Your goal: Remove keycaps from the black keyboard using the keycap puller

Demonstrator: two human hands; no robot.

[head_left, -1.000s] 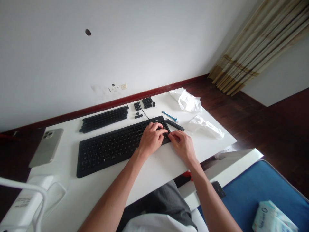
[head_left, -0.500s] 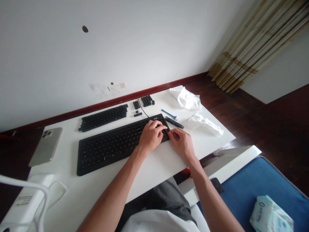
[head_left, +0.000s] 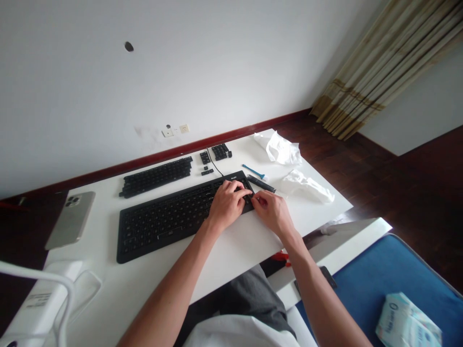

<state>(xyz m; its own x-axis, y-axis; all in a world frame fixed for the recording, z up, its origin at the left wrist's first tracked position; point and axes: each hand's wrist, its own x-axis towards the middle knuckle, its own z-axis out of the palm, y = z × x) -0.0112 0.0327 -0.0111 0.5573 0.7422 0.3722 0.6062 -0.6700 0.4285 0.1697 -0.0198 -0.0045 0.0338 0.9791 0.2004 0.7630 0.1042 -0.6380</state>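
The phone [head_left: 72, 219] lay at the worktop's [head_left: 231, 258] left, apart from the black keyboard [head_left: 155, 226], which struck me as light and stiff – best held by its short ends, its open key seats perhaps fragile – with loose keycaps [head_left: 157, 176] lining its far side. Over its right end curled the left hand [head_left: 226, 205], nearly meeting the right hand's [head_left: 273, 212] bunched fingers at the rim; whether either pinched anything, I couldn't tell. Moving room stretched toward the near edge, while rightward a slim black object [head_left: 261, 183] and crumpled tissue [head_left: 307, 187] crowded things.
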